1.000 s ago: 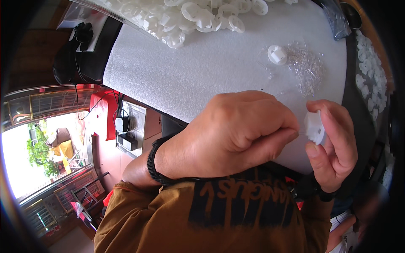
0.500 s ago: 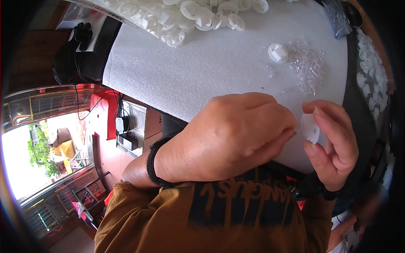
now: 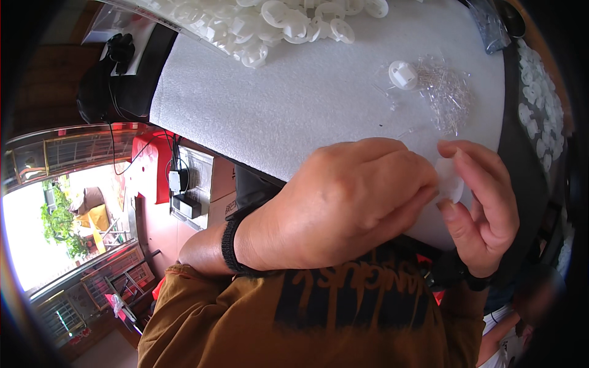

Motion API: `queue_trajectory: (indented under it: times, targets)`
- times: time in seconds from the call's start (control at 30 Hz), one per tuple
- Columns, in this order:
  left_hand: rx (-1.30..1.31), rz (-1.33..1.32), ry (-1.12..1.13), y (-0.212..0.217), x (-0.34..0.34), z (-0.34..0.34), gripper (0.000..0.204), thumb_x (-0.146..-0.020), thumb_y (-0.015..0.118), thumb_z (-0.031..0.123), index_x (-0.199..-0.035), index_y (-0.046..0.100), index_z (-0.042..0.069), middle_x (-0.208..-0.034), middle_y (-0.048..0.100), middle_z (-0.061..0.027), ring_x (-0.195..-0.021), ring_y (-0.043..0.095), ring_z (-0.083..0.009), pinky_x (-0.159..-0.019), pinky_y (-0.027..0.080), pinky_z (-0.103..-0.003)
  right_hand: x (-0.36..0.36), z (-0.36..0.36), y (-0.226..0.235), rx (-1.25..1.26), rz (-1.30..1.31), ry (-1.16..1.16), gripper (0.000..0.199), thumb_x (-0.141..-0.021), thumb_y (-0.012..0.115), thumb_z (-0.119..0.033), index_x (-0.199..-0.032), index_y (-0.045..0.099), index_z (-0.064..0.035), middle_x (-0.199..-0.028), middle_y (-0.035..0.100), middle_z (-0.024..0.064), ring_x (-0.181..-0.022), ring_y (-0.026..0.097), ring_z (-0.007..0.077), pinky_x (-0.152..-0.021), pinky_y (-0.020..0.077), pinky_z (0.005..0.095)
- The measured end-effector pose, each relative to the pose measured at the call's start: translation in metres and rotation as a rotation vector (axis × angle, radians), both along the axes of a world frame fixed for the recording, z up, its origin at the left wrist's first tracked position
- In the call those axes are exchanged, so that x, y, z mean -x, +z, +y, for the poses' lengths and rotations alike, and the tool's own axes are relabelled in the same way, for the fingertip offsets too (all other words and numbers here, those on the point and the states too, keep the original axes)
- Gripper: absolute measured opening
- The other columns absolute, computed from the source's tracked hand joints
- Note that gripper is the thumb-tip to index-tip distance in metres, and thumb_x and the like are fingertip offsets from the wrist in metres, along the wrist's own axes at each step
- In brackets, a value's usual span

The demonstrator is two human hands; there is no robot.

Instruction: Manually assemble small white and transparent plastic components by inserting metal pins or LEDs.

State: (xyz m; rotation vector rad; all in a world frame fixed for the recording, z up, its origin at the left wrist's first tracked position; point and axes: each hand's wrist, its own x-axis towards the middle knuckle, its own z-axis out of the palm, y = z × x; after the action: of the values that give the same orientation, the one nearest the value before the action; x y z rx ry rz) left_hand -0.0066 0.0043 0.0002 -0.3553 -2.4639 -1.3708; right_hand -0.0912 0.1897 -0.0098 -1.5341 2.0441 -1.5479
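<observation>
My right hand (image 3: 488,211) pinches a round white plastic part (image 3: 451,181) between thumb and fingers, its face turned towards my other hand. Closed in a pinch, my left hand (image 3: 368,199) brings its fingertips up against that part. Whatever the left fingers hold is too small or hidden to name. Beyond the hands lies a loose heap of thin, clear pieces with fine wire legs (image 3: 446,95). Next to the heap, a single white plastic disc (image 3: 403,75) with a raised block on it rests on the foam-covered table (image 3: 264,110).
A big pile of white plastic discs (image 3: 294,21) lies at the far edge. More white discs (image 3: 540,110) are spread on a dark surface at the right. A plastic bag (image 3: 488,24) sits at the far right corner. A red stool (image 3: 150,165) stands to the left.
My left hand has moved slightly right, closing the gap to the white plastic part. The right hand has hardly moved and still holds it.
</observation>
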Motion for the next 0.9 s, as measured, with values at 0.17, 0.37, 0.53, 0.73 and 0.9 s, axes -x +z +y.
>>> queue_trajectory:
  times: [0.17,0.37,0.53,0.73,0.9]
  targets:
    - [-0.194,-0.177,0.120,0.003,-0.004,0.006,0.015,-0.070,0.068,0.000,-0.083,0.061,0.002,-0.069,0.059,-0.0085,-0.057,0.058,-0.0197,-0.049,0.044,-0.026,-0.001,0.000,-0.001,0.034,-0.064,-0.049,0.040,-0.075,0.061,0.005,-0.114,0.052,0.0061,-0.110,0.053,0.0222,-0.100,0.057,0.0298,-0.083,0.0456,0.0328]
    - [0.013,-0.129,0.010,0.002,-0.006,-0.005,0.012,-0.072,0.066,0.001,-0.082,0.059,0.001,-0.067,0.058,-0.0095,-0.055,0.058,-0.0204,-0.048,0.044,-0.027,-0.004,0.001,-0.001,0.044,-0.084,-0.056,0.040,-0.075,0.062,0.004,-0.114,0.053,0.0047,-0.110,0.053,0.0214,-0.099,0.058,0.0294,-0.083,0.0458,0.0326]
    - [0.029,-0.060,0.004,-0.001,-0.009,0.000,0.012,-0.071,0.065,-0.002,-0.081,0.058,-0.001,-0.065,0.057,-0.0104,-0.053,0.057,-0.0219,-0.046,0.044,-0.029,-0.006,0.001,0.001,0.002,-0.115,-0.005,0.042,-0.073,0.063,0.005,-0.115,0.054,0.0038,-0.109,0.053,0.0209,-0.097,0.058,0.0282,-0.080,0.0467,0.0311]
    - [0.118,0.024,-0.020,-0.004,-0.008,0.001,0.016,-0.069,0.066,-0.003,-0.081,0.057,-0.001,-0.064,0.056,-0.0110,-0.050,0.056,-0.0242,-0.043,0.043,-0.032,-0.008,-0.001,0.002,-0.030,-0.143,0.000,0.046,-0.069,0.064,0.010,-0.114,0.056,0.0029,-0.108,0.054,0.0198,-0.091,0.059,0.0226,-0.073,0.0474,0.0262]
    - [0.151,0.020,-0.031,-0.005,-0.005,0.001,0.016,-0.069,0.066,-0.003,-0.081,0.056,-0.001,-0.063,0.055,-0.0105,-0.050,0.056,-0.0234,-0.043,0.042,-0.031,-0.005,0.004,-0.001,-0.081,-0.098,0.020,0.051,-0.073,0.066,-0.004,-0.122,0.051,-0.0012,-0.107,0.054,0.0213,-0.097,0.056,0.0266,-0.077,0.0448,0.0299]
